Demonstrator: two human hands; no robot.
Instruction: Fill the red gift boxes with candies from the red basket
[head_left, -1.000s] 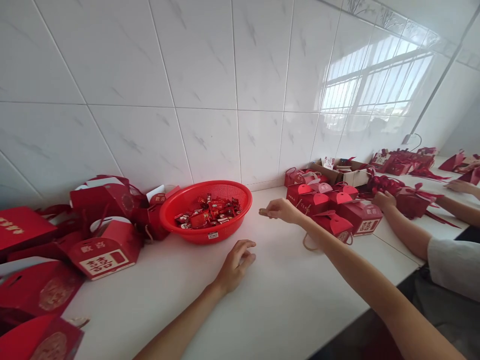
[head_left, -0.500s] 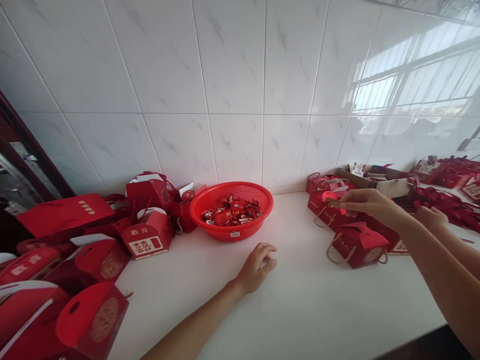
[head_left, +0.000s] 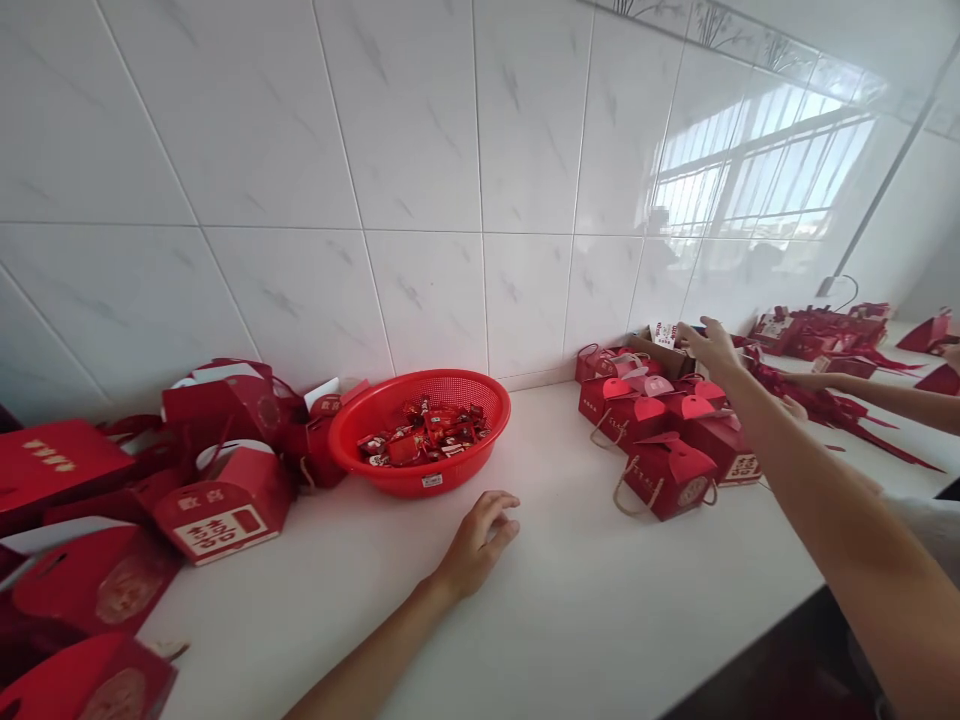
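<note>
Left hand, released, rests near one red basket; right hand, fingers spread, hovers by one carton.

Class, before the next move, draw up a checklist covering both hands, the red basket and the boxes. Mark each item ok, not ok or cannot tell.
1. Left hand empty: ok, nothing visible in it.
2. Left hand at the red basket: not ok, it is in front of the basket, apart from it.
3. Right hand by the cardboard box: ok, it reaches over there.
4. Right hand empty: cannot tell, too small in view.
5. Sweets inside the basket: ok, the basket stands upright.
6. Nearest gift box on the right upright: ok, it stands on the white table.
</note>
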